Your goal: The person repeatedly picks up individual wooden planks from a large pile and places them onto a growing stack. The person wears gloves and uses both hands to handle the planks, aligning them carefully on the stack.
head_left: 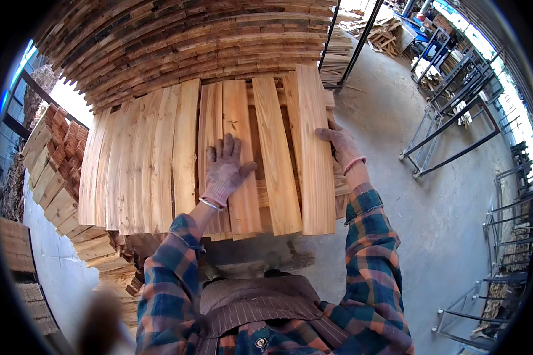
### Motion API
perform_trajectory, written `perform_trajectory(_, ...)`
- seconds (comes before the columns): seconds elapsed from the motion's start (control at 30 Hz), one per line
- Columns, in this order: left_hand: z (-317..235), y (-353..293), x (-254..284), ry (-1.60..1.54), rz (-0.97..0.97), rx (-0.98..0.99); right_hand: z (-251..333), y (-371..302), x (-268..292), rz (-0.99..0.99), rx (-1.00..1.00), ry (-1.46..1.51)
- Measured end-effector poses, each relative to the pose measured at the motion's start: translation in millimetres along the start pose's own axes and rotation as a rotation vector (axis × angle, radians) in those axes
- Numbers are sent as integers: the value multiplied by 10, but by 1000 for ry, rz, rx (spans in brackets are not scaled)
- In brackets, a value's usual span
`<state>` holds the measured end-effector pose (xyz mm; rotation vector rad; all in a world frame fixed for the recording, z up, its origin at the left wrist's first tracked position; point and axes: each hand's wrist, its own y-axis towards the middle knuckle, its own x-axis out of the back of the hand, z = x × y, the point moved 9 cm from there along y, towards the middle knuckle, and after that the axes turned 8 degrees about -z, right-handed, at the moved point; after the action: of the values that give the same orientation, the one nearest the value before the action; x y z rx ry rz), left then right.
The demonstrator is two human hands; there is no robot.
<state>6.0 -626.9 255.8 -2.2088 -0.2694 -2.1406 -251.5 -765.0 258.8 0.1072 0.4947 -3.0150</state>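
A layer of pale wooden planks (142, 160) lies side by side on top of a stack in front of me. My left hand (225, 168), in a grey knit glove, lies flat with fingers spread on two planks near the middle (238, 118). My right hand (340, 145), also gloved, grips the right edge of the outermost plank (314, 154). Gaps between the right-hand planks show the layer beneath. Both arms wear plaid sleeves.
A tall wall of stacked boards (183, 41) rises behind the pile. More stacked timber (59, 177) stands at the left. Concrete floor (408, 207) spreads to the right, with metal frames (450, 124) and racks along the right edge.
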Motion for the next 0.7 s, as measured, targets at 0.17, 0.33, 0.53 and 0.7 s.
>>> perform_trajectory(0.17,145,82,94,-251,92,13,143,-47,85,50,34,-44)
perform_trajectory(0.33,1822,-367,552,-88,-571,206,68,1,692,39,62,49)
perform_trajectory(0.53,1990,-578,34,123,-67,302,-51,117,657,-92,24,-22)
perform_trajectory(0.7,2051,-606,-9,154,-238,231,-152,235,162,-149,-4,-155)
